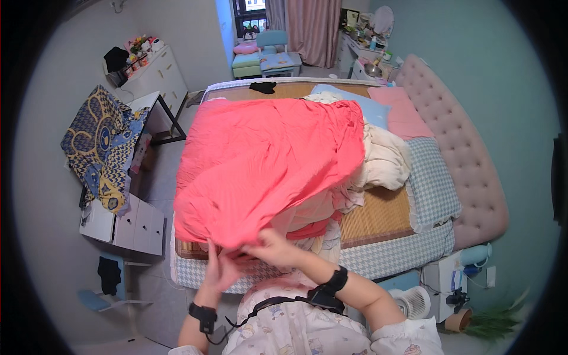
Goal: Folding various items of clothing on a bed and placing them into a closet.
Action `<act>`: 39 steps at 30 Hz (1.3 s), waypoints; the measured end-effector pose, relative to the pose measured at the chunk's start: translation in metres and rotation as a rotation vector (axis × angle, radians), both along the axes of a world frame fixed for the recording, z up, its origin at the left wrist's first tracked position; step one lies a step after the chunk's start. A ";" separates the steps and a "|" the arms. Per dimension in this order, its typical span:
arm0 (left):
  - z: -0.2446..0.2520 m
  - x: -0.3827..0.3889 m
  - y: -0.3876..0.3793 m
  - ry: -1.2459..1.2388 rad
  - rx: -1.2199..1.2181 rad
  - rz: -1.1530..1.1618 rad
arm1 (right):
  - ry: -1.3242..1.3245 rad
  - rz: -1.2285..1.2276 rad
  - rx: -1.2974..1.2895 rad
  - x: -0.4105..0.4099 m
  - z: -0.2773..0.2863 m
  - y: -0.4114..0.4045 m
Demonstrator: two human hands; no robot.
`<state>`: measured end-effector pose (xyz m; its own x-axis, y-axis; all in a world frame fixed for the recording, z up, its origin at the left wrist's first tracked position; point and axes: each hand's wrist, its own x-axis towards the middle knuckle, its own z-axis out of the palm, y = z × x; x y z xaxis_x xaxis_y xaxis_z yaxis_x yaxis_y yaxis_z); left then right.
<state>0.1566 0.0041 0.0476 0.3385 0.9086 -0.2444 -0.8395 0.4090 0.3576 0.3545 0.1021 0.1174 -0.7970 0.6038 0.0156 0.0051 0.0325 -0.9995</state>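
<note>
A coral-red quilt cover (266, 155) lies rumpled over the middle of the bed. Both hands are at its near edge. My left hand (217, 268) is below the near left corner, its fingers reaching up against the cloth. My right hand (277, 250) is just to the right, thumb and fingers on the cover's edge; blur hides the exact grip. Under the cover's right side a cream quilt (384, 157) bulges out. A bamboo mat (377, 215) and a blue-and-white checked sheet (390, 257) lie beneath.
Pillows, one of them checked (435, 179), rest by the tufted headboard (457, 155). A black cloth (262, 87) lies on the bed's far side. White drawers (137, 226) and a chair (95, 299) stand left; a nightstand (443, 275) and white fan (417, 301) are right.
</note>
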 end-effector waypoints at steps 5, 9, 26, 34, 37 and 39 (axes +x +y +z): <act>0.038 0.019 0.002 0.285 -0.068 0.556 | 0.094 0.394 0.287 -0.023 -0.019 -0.029; 0.053 -0.010 -0.043 0.189 -0.130 0.549 | 0.018 0.565 -0.170 0.001 -0.058 -0.007; 0.154 -0.107 -0.372 0.950 -0.444 1.741 | 0.700 -0.701 -0.559 0.137 -0.075 0.270; -0.011 -0.082 -0.297 1.324 -0.444 1.260 | 0.424 -1.010 -0.216 0.325 -0.035 0.252; -0.156 -0.118 -0.365 1.482 -0.658 0.987 | 0.609 -1.093 -0.608 0.358 -0.094 0.196; -0.192 -0.088 -0.323 0.474 -0.575 1.449 | -0.004 -0.949 -0.540 0.368 -0.122 0.107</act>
<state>0.0683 -0.3184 -0.1444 -0.8706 0.1388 -0.4720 -0.4836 -0.4179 0.7691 0.7226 0.2093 -0.0047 -0.0022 0.8991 -0.4377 -0.2000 -0.4293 -0.8808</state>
